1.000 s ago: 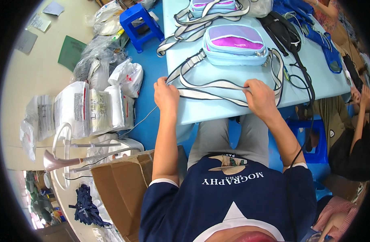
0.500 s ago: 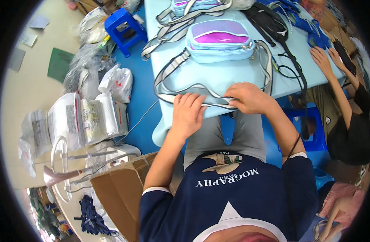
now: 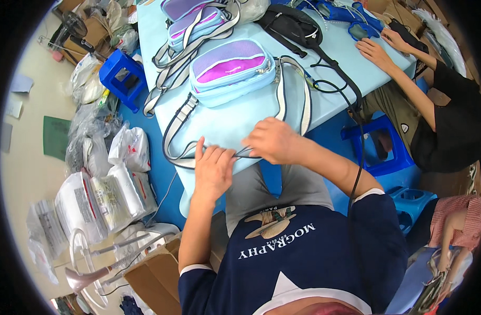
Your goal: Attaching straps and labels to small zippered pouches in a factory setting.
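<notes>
A light-blue and lilac waist bag [image 3: 235, 86] with a magenta front pocket lies on the pale blue table. Its white strap with dark edges [image 3: 172, 137] loops from the bag's left side round to the table's near edge. There my left hand [image 3: 214, 170] rests over the strap with its fingers curled on it, the index finger raised. Close beside it on the right, my right hand [image 3: 274, 142] pinches the strap between thumb and fingers. The strap section between the two hands is partly hidden by the fingers.
More lilac bags [image 3: 198, 26] with straps lie at the table's far left, and a black bag [image 3: 290, 26] sits behind. A co-worker's hands [image 3: 377, 55] work at the right on blue pieces. A blue stool [image 3: 122, 79] and plastic-wrapped bundles [image 3: 83, 205] stand left.
The whole view has swung, so the table and bag appear farther left and tilted. My right hand has come closer to my left along the strap.
</notes>
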### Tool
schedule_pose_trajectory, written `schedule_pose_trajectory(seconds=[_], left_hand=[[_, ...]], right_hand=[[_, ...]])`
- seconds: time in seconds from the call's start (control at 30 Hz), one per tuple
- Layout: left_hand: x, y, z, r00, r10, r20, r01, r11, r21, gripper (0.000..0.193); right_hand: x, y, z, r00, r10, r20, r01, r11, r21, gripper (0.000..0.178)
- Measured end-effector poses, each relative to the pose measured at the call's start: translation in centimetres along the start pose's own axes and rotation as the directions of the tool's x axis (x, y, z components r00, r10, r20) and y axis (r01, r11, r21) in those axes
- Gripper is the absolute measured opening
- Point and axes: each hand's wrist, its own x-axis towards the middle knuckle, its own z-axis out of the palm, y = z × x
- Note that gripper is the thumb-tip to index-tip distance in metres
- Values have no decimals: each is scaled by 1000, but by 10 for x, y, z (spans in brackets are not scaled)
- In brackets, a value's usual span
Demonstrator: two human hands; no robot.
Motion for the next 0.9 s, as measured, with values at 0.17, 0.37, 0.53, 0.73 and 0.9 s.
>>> schedule_pose_trajectory(seconds=[0.17, 0.37, 0.53, 0.73, 0.9], left_hand=[[-15, -12, -22, 998, 20, 53, -18, 999, -30, 13], [-2, -7, -30, 996, -62, 65, 63, 998, -4, 16], [-7, -16, -32, 976, -203, 77, 190, 970, 149, 27], [-9, -44, -34, 948, -318, 0, 311, 925, 219, 19], [59, -30, 5, 952, -288, -108, 246, 923, -295, 9]], right_hand=[[-21, 52, -24, 988, 123, 94, -114, 989, -90, 30], [-6, 89, -7, 956, 289, -54, -293, 951, -97, 33], [-14, 102, -10, 928, 363, -83, -363, 932, 16, 34], [-23, 144, -24, 707, 592, -388, -654, 756, -39, 26], [8, 178, -20, 528, 832, -168, -847, 530, -39, 24]])
